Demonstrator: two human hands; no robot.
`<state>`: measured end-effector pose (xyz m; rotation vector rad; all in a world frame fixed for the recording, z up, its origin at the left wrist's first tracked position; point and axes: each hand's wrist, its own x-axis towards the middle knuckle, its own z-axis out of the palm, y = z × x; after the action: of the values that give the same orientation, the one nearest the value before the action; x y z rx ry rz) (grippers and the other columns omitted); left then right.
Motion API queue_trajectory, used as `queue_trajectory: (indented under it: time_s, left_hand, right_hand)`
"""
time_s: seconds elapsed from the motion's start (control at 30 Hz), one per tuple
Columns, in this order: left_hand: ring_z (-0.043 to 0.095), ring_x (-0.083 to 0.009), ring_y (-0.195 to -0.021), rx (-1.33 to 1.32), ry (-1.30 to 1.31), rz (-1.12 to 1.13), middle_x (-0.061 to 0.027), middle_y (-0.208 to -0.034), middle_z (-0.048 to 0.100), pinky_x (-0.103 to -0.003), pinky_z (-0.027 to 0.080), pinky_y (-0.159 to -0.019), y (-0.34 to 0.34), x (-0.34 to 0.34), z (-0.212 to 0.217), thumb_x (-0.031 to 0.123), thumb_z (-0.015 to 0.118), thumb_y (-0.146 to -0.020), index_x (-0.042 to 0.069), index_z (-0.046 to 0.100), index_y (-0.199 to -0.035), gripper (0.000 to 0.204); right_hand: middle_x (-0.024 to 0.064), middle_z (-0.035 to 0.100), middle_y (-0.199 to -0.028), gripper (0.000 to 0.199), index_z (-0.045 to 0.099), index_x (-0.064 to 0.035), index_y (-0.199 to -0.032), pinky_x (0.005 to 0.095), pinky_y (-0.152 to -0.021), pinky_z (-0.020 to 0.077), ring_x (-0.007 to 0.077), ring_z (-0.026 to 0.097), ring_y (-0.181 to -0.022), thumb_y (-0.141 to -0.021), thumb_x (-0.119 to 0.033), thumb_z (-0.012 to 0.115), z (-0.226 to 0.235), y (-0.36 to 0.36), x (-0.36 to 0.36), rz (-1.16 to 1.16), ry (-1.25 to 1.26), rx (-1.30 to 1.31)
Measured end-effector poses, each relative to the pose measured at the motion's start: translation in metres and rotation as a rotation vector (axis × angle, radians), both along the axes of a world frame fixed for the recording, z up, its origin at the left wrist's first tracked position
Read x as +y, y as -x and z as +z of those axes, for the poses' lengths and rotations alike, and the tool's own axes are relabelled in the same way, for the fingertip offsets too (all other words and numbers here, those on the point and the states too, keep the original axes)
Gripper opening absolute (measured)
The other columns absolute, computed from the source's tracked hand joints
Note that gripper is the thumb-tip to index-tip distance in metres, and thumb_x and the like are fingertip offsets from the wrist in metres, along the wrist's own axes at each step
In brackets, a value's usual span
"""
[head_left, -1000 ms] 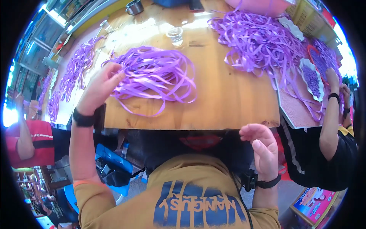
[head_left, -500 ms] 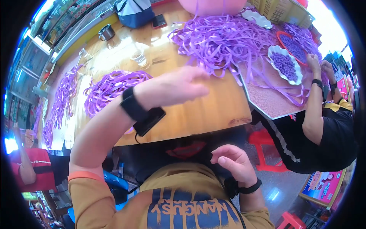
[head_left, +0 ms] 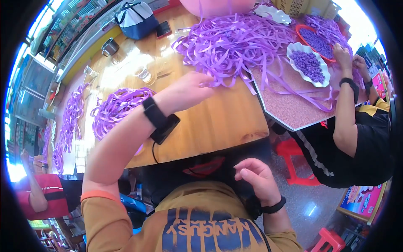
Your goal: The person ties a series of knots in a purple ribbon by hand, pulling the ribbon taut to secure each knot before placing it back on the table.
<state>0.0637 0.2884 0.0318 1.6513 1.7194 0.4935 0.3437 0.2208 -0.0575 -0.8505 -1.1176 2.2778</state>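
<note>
My left hand reaches across the wooden table, palm down. Its fingers are stretched out with a small gap at the thumb, the tips at the near left edge of a large pile of shiny purple ribbons. No ribbon shows clearly between them. My right hand is raised in front of my body, off the table's near edge. Its fingers are curled and the thumb is close to the index finger; whatever they hold, if anything, is too small to make out. A smaller bundle of purple ribbons lies beside my left forearm.
A white scalloped dish and a red tray hold small purple pieces on the pink tabletop. A co-worker's hands are at the right. Clear cups, a metal mug, a phone and a bag stand farther back.
The whole view has shifted, so the table and piles appear farther left. My left hand's fingers have drawn closer together by the ribbons. The right hand stays curled in place.
</note>
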Motion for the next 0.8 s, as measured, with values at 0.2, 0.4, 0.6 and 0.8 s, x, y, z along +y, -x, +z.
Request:
queue_trajectory:
  time_s: [0.2, 0.4, 0.6, 0.8]
  left_hand:
    - [0.055, -0.0081, -0.068, -0.119, -0.144, 0.069, -0.0021, -0.081, 0.058, -0.023, 0.043, -0.056, 0.003, -0.027, 0.0, 0.022, 0.053, -0.087, 0.003, 0.057, -0.117, 0.036]
    - [0.053, -0.0069, -0.061, -0.476, -0.065, 0.302, -0.0072, -0.098, 0.059, -0.021, 0.043, -0.054, -0.012, -0.099, 0.02, 0.008, 0.05, -0.082, -0.001, 0.06, -0.11, 0.031]
    - [0.056, -0.012, -0.059, -0.442, -0.423, 0.137, -0.0183, -0.103, 0.06, -0.023, 0.045, -0.057, -0.015, -0.164, -0.007, 0.0, 0.053, -0.071, -0.008, 0.062, -0.099, 0.031]
    - [0.058, -0.0146, -0.069, -0.843, -0.179, -0.1, -0.0208, -0.109, 0.059, -0.024, 0.046, -0.058, -0.028, -0.198, -0.032, -0.002, 0.061, -0.074, -0.006, 0.064, -0.104, 0.03]
  right_hand:
    - [0.0039, 0.062, -0.085, 0.017, 0.06, -0.0013, -0.098, 0.0247, -0.077, 0.0472, 0.0104, 0.059, -0.08, -0.084, -0.011, 0.06, 0.005, 0.0, -0.002, 0.063, -0.009, -0.05]
    - [0.0023, 0.061, -0.086, 0.016, 0.06, -0.0011, -0.099, 0.0219, -0.075, 0.0462, 0.008, 0.057, -0.08, -0.086, -0.01, 0.059, -0.004, -0.002, -0.001, -0.019, 0.012, 0.006]
    - [0.0047, 0.061, -0.087, 0.018, 0.059, 0.0001, -0.099, 0.0243, -0.078, 0.0455, 0.0112, 0.057, -0.081, -0.086, -0.012, 0.058, 0.018, 0.019, -0.001, 0.089, -0.011, -0.017]
    - [0.0146, 0.058, -0.111, 0.045, 0.045, 0.0049, -0.123, 0.0339, -0.092, 0.0414, 0.0208, 0.055, -0.104, -0.092, -0.026, 0.051, 0.027, 0.054, -0.004, 0.153, -0.068, 0.194]
